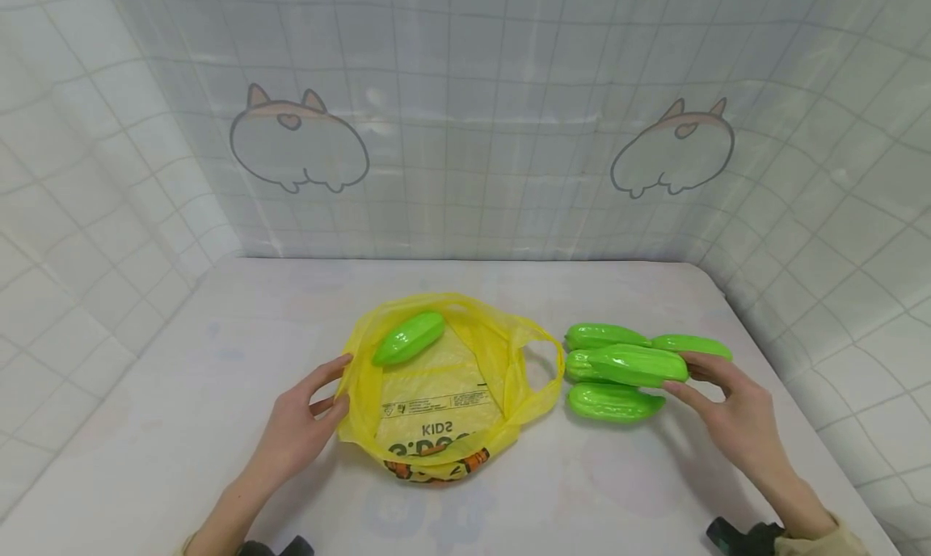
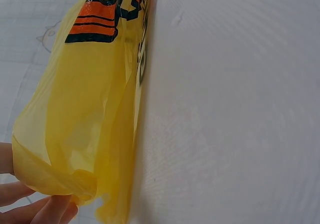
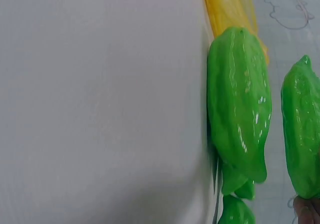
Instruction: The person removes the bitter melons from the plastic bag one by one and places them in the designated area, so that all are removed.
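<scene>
A yellow plastic bag point(image 1: 436, 386) lies with its mouth spread open, printed with upside-down letters and an orange-black figure. Inside it, near the left rim, is one glossy green cucumber-like vegetable point(image 1: 409, 339). My left hand point(image 1: 298, 427) holds the bag's left edge, its fingers point(image 2: 52, 209) bent at the rim in the left wrist view. At the right, my right hand point(image 1: 738, 414) grips the near end of another ridged green vegetable point(image 1: 640, 365), raised above the rest. In the right wrist view that held vegetable point(image 3: 302, 129) is cut off by the frame, with fingertips at its lower end.
Several similar green vegetables lie on the white table point(image 1: 611, 475) right of the bag, one in front point(image 1: 614, 402) and others behind point(image 1: 604, 335). The bag's handle loop point(image 1: 556, 362) reaches close to them. Tile-patterned sheeting point(image 1: 480, 136) encloses the back and sides.
</scene>
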The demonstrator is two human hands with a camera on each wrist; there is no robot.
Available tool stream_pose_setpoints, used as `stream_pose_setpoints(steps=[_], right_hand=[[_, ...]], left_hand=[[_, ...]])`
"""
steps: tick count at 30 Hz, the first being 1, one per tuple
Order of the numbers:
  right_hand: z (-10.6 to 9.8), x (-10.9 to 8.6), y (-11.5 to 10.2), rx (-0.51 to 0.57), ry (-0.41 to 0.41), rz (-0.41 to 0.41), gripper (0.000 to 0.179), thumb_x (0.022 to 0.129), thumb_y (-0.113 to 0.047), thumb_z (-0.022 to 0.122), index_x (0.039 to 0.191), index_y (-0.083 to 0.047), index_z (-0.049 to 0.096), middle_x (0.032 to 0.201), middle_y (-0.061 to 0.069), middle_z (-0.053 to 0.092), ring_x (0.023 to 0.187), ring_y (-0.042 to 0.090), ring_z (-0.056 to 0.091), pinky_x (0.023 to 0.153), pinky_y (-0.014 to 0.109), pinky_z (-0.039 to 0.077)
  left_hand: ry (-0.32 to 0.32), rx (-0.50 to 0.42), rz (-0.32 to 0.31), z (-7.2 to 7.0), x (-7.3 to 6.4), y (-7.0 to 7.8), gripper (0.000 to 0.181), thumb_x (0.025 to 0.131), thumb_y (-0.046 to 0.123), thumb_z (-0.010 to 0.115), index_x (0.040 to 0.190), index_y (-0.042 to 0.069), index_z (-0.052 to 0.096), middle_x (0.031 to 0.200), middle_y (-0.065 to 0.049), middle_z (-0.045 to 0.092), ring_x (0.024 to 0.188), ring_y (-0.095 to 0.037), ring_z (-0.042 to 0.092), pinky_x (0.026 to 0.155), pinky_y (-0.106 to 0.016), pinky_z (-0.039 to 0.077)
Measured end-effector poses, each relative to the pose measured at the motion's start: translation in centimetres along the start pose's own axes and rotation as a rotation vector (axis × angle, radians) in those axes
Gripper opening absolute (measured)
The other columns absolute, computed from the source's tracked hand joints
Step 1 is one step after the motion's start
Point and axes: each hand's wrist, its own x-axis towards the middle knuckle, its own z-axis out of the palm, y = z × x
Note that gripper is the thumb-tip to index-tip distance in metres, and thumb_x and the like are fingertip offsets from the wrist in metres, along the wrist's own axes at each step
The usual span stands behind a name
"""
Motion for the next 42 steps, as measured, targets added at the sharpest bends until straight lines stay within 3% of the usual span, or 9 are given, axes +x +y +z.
stream_pose_setpoints(steps=[7, 13, 20, 30, 42], right_hand=[[-0.7, 0.0, 1.1, 0.029, 0.022, -0.012, 0.045, 0.082, -0.016, 0.082, 0.124, -0.007, 0.068, 0.106, -0.035, 0.055, 0.096, -0.023, 0.050, 0.084, -0.007, 0.035], [-1.4, 0.0, 2.2, 0.026, 0.009, 0.027, 0.047, 0.084, -0.019, 0.081, 0.126, -0.004, 0.065, 0.107, -0.040, 0.051, 0.098, -0.026, 0.047, 0.082, -0.009, 0.032], [-2.1, 0.0, 3.4, 0.004, -0.007, 0.078, 0.050, 0.087, -0.025, 0.078, 0.129, -0.003, 0.063, 0.108, -0.043, 0.046, 0.098, -0.029, 0.044, 0.076, -0.006, 0.035], [-2.6, 0.0, 5.3, 0.006, 0.043, 0.084, 0.051, 0.085, -0.021, 0.080, 0.129, 0.001, 0.063, 0.105, -0.045, 0.047, 0.096, -0.028, 0.045, 0.077, -0.007, 0.033], [-2.8, 0.0, 7.5, -0.063, 0.021, 0.169, 0.056, 0.087, -0.031, 0.078, 0.134, -0.005, 0.061, 0.103, -0.046, 0.045, 0.095, -0.031, 0.038, 0.077, 0.004, 0.032]], left_hand=[[-0.003, -0.003, 0.003, -0.1, 0.0, 0.1, 0.054, 0.096, 0.007, 0.058, 0.149, 0.014, 0.046, 0.148, -0.019, 0.049, 0.135, -0.039, 0.049, 0.098, -0.043, 0.054], [0.001, -0.002, 0.012, 0.0, -0.1, -0.1, 0.054, 0.096, 0.007, 0.059, 0.148, 0.013, 0.046, 0.148, -0.019, 0.049, 0.135, -0.039, 0.049, 0.097, -0.043, 0.054], [0.005, 0.006, 0.016, 0.1, 0.0, -0.2, 0.054, 0.096, 0.007, 0.058, 0.148, 0.013, 0.046, 0.148, -0.019, 0.050, 0.134, -0.039, 0.049, 0.097, -0.044, 0.054], [-0.001, 0.011, 0.002, 0.1, 0.1, -0.3, 0.055, 0.096, 0.008, 0.058, 0.149, 0.013, 0.045, 0.148, -0.018, 0.049, 0.135, -0.038, 0.048, 0.098, -0.043, 0.053], [-0.006, 0.003, 0.006, 0.1, 0.0, -0.1, 0.054, 0.096, 0.008, 0.059, 0.149, 0.014, 0.046, 0.149, -0.019, 0.049, 0.135, -0.039, 0.049, 0.098, -0.044, 0.054]])
